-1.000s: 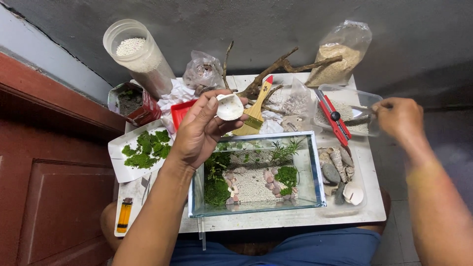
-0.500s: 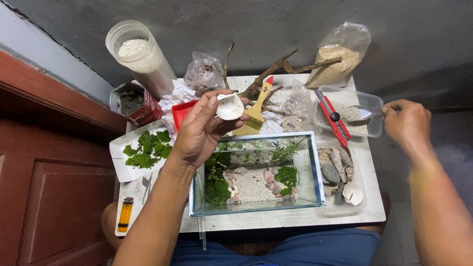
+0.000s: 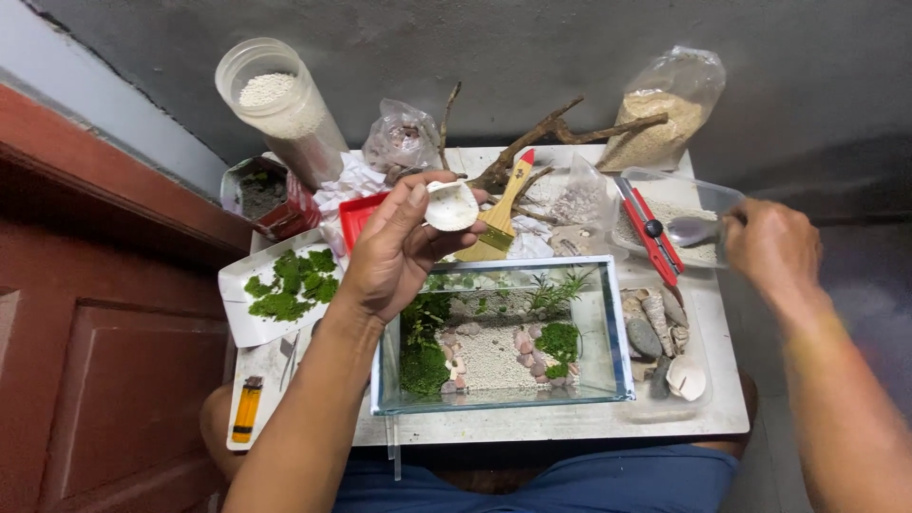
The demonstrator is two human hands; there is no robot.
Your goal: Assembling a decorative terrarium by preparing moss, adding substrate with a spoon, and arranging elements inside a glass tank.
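Left hand (image 3: 394, 252) pinches a white shell (image 3: 450, 206) between thumb and fingertips, cupped side up, just above the back-left corner of the glass tank (image 3: 499, 332). Right hand (image 3: 771, 249) is closed around the handle of a spoon (image 3: 692, 230), bowl resting in the clear tub of sand (image 3: 676, 214) right of the tank.

Doing it well, my read:
- keep the shell level, else whatever goes in it spills onto the moss inside the tank
- load the spoon shallow; the shell is small
- bring the spoon over the tank's back edge, clear of the red cutter (image 3: 651, 233) lying across the tub rim
- tip slowly, shell held over the tank so strays land on the tank's white gravel

Versus 1 s ago: left hand and shell sit in the same spot above the tank. Right hand has shifted right, away from the tank; the spoon bowl now sits lower in the tub. The brush (image 3: 501, 211) behind the tank and the moss tray (image 3: 280, 285) left of it are unmoved.
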